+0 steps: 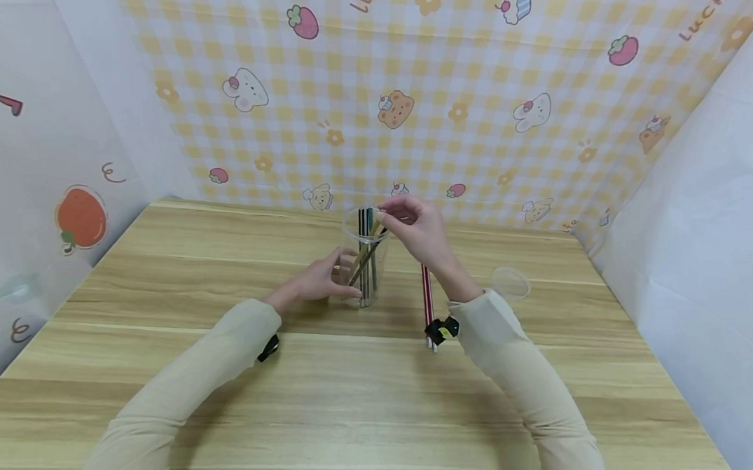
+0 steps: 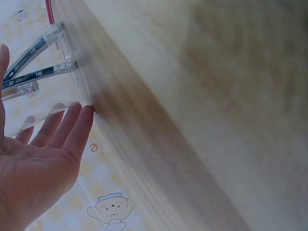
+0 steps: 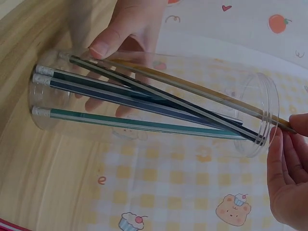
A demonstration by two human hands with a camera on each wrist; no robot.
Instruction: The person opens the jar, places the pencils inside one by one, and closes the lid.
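A tall clear plastic jar [image 3: 273,96] stands on the table with several pencils leaning inside, eraser ends down. My left hand [image 1: 320,278] holds the jar low on its left side, thumb in front and fingers behind it. At the rim, my right hand [image 1: 421,231] pinches the upper end of a yellow pencil [image 3: 207,98], most of which lies inside the jar. Beside it in the jar are dark pencils [image 3: 159,96] and a green pencil [image 3: 139,124]. White eraser ends with clear collars show near the base.
Red pencils [image 1: 427,293] lie on the wooden table [image 1: 356,402] to the right of the jar, partly under my right wrist. A round clear lid [image 1: 511,283] lies farther right. A patterned cloth [image 1: 368,143] hangs behind the table, with white sheets at both sides.
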